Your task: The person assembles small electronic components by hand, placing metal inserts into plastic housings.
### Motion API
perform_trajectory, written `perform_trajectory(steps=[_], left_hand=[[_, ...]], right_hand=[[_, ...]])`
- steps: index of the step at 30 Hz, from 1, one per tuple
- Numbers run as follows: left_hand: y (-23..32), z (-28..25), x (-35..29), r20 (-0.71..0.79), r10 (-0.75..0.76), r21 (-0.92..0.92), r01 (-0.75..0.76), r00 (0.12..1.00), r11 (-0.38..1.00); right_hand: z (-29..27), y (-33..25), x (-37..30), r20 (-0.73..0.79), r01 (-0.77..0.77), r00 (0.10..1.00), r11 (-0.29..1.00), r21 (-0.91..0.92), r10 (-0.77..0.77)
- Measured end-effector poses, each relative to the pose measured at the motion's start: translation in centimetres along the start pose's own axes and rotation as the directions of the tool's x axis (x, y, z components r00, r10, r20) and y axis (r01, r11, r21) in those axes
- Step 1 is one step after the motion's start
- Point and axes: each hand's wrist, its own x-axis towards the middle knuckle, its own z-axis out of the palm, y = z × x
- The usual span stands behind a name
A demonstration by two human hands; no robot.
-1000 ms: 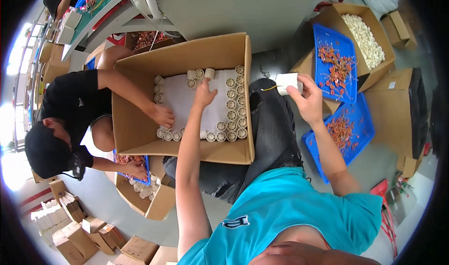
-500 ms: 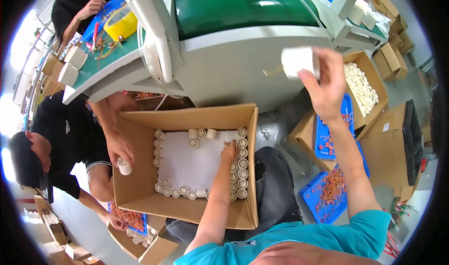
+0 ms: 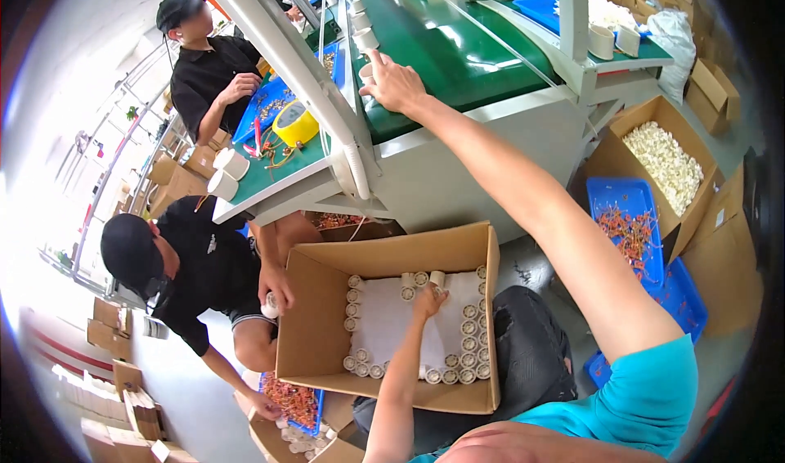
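Note:
My right hand [image 3: 394, 85] reaches over the green conveyor belt [image 3: 466, 70], its fingers closed round a white cylindrical piece [image 3: 366, 74] at the belt's near left. Beyond it, similar white pieces [image 3: 364, 39] stand in a row along the belt. Down in the open cardboard box [image 3: 343, 258], my left hand [image 3: 428, 301] has its fingers at a white cylindrical part [image 3: 438, 280] lying near the far wall; its grip is partly hidden. More such parts [image 3: 468, 343] with spoked ends line the box's sides on a white sheet [image 3: 380, 312].
A co-worker [image 3: 200, 258] crouches left of the box, holding a white part [image 3: 271, 305]. Another person [image 3: 204, 70] works at the table behind. At right are blue trays [image 3: 625, 186] of red-orange pieces and a carton of small white pieces [image 3: 664, 164]. Yellow tape [image 3: 298, 123] lies on the table.
My right hand has carried the white cylindrical piece from the right, leftward and away, to the belt. My left hand has moved from the right-hand column to the far cluster. The view has tilted up.

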Motion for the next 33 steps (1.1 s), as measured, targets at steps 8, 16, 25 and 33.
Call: perform_trajectory(steps=[8,16,25,33], left_hand=[[5.4,-12.9,-9.0,-0.061,-0.067,-0.679,0.008,0.996,0.734],[13.5,-10.8,-22.0,-0.048,0.173,-0.963,0.000,0.984,-0.269],[16.9,-5.0,-26.1,0.004,0.218,-0.850,0.118,0.976,-0.514],[16.3,-4.9,-25.9,0.013,-0.019,-0.971,0.008,1.000,-0.240]], right_hand=[[-13.6,3.3,-14.7,-0.278,0.148,0.956,0.971,0.189,-0.092],[-30.2,23.5,-41.9,-0.170,-0.690,0.723,0.714,-0.121,0.670],[-29.3,24.0,-45.8,0.041,-0.654,0.701,0.665,-0.361,0.712],[-25.9,24.4,-44.7,0.239,-0.355,0.611,0.531,-0.769,0.755]])
